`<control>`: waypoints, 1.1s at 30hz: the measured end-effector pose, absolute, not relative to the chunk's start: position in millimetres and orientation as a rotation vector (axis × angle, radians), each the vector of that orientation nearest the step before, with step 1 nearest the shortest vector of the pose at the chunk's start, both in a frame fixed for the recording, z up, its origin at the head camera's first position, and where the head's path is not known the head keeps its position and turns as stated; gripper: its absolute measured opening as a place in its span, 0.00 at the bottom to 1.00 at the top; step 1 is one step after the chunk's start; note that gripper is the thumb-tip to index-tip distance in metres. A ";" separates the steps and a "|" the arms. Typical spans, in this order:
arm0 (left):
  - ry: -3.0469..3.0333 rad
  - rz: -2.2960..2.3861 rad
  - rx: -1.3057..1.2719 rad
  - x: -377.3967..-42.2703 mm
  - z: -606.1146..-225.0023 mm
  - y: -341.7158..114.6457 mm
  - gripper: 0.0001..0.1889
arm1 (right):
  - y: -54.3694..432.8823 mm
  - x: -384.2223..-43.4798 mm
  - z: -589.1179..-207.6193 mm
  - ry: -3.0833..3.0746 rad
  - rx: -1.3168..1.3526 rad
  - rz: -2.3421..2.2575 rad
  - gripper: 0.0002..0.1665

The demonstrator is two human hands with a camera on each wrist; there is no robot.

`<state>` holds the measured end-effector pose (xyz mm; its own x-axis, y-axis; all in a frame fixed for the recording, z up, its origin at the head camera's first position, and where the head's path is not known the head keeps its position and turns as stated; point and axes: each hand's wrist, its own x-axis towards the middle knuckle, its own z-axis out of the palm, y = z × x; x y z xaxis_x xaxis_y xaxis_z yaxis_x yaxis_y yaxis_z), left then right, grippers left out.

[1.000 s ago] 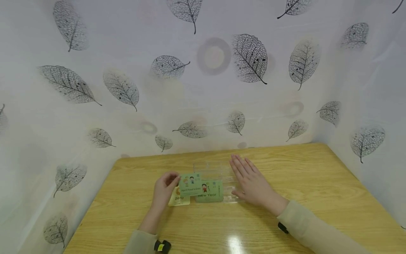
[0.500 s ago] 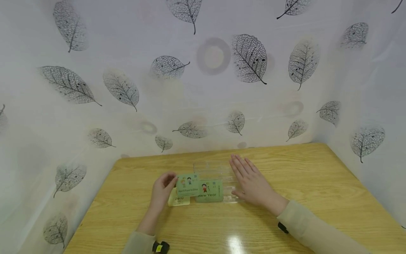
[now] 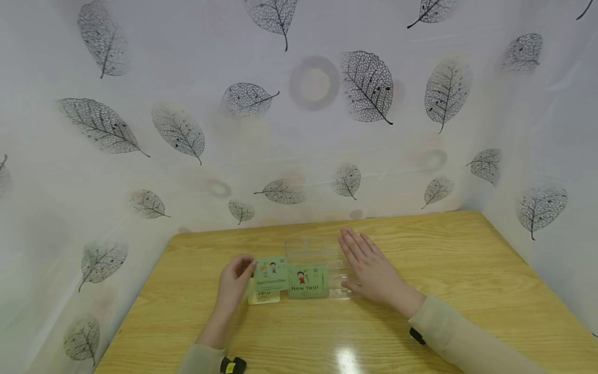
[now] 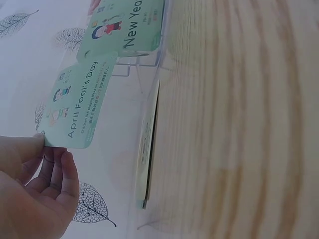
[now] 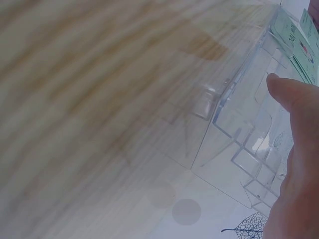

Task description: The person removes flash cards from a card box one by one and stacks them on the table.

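My left hand (image 3: 235,282) pinches a green "April Fool's Day" card (image 3: 270,273) by its left edge, thumb on the printed face in the left wrist view. The card is raised in front of a yellow "zero" card (image 3: 265,297) on the table, covering its upper part. A green "New Year" card (image 3: 308,283) stands at the front of a clear plastic tiered card holder (image 3: 306,245). Straight fingers of my right hand (image 3: 374,270) lie along the holder's right side. In the right wrist view, the thumb (image 5: 281,89) rests at the holder's wall (image 5: 244,119).
The wooden table (image 3: 299,332) runs back to a white curtain (image 3: 205,78) printed with leaves, which also closes off both sides. More green card edges (image 5: 301,67) show behind the front card in the right wrist view.
My left hand has moved left and slightly down with the "April Fool's Day" card, uncovering more of the "New Year" card and covering more of "zero". The right hand stays put.
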<state>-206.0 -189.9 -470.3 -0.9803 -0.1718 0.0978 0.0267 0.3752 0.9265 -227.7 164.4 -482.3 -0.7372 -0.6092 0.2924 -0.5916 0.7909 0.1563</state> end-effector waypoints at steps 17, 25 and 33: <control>-2.484 -1.620 0.160 -206.1 -471.2 -205.2 0.09 | 164.3 -226.6 -480.5 -2.643 0.914 -0.080 0.67; -2.490 -1.643 0.145 -205.5 -473.6 -210.2 0.07 | 164.1 -227.1 -480.5 -2.660 0.906 -0.089 0.67; -2.528 -1.631 0.157 -204.7 -474.7 -213.5 0.07 | 163.7 -226.9 -480.7 -2.675 0.902 -0.087 0.67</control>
